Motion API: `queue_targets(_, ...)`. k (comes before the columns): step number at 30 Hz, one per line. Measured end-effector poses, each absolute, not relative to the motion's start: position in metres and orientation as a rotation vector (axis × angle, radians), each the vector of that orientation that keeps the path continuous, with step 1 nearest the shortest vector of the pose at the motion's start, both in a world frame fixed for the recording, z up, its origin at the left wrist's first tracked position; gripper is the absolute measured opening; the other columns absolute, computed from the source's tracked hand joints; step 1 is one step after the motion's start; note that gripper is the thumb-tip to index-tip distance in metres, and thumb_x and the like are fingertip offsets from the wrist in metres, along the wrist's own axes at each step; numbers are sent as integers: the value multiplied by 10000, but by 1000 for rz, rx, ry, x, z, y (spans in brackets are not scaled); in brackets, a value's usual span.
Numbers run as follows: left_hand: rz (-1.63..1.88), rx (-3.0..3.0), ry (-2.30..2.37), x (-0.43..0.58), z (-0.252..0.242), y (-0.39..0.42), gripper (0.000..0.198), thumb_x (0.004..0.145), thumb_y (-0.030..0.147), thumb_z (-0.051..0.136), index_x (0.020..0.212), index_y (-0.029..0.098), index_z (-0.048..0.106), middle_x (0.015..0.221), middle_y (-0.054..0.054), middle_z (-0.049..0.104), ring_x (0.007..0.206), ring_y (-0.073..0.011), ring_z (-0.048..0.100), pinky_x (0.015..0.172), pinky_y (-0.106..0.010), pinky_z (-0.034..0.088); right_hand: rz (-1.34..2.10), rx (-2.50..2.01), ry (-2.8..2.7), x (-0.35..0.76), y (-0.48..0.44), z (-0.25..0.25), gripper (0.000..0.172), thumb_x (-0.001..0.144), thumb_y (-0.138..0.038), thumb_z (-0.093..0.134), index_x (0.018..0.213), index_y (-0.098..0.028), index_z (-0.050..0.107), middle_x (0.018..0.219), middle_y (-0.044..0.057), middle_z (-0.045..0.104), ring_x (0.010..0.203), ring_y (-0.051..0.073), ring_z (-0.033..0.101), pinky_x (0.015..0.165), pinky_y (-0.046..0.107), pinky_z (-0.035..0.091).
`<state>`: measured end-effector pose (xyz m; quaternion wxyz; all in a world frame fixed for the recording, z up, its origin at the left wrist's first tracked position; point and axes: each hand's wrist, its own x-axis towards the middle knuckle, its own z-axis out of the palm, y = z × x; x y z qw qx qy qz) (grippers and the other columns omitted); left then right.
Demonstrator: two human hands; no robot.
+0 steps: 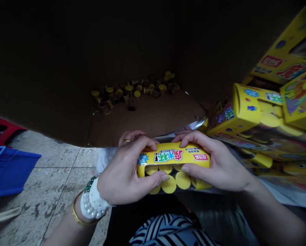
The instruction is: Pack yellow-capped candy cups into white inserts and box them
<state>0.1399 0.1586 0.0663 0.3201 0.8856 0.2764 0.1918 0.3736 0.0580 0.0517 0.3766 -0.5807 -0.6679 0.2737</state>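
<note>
Between my two hands is a yellow printed display box (175,154) with a cut-out front, held low in front of my body. Several small cups with round yellow lids (169,184) show through its opening. My left hand (132,167) grips the box's left end, thumb across the lids and fingers over the back edge. At the other end my right hand (214,160) holds it the same way, its thumb by the opening. Just beyond stands a large cardboard carton (142,123), with several loose yellow-lidded cups (128,89) lying on its bottom.
Several more yellow display boxes (250,109) are stacked at the right, some filled with lidded cups. On the tiled floor (58,177) at the left are a blue plastic crate (12,174) and a red plastic object (6,130). The carton's dark walls rise ahead.
</note>
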Motion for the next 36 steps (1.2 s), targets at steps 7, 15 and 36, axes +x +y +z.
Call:
queue_targets(7,533,2303,821,144,61,166,444,770,492,749,1103,210,668,1096,-92,697,1071,-300,600,965,-534,450,808,-1576,-1627,382,64,49,504,794,-453,782,1210,-234,600,1170,67,725,992,235,724,810,312,606)
queue_targets(15,507,2248,863,143,63,169,439,742,493,763,1086,227,699,1078,-75,732,1055,-310,641,947,-545,497,853,-1440,-1613,385,65,41,422,894,-464,668,1227,-214,599,1198,92,693,1029,226,709,834,313,598)
queue_targets(36,637,2049,921,148,48,171,269,801,371,729,1037,254,782,1013,-73,785,999,-299,701,889,-509,567,460,-1530,-1494,365,73,31,183,877,-341,714,1024,-232,732,1099,65,744,1235,271,610,1050,449,504)
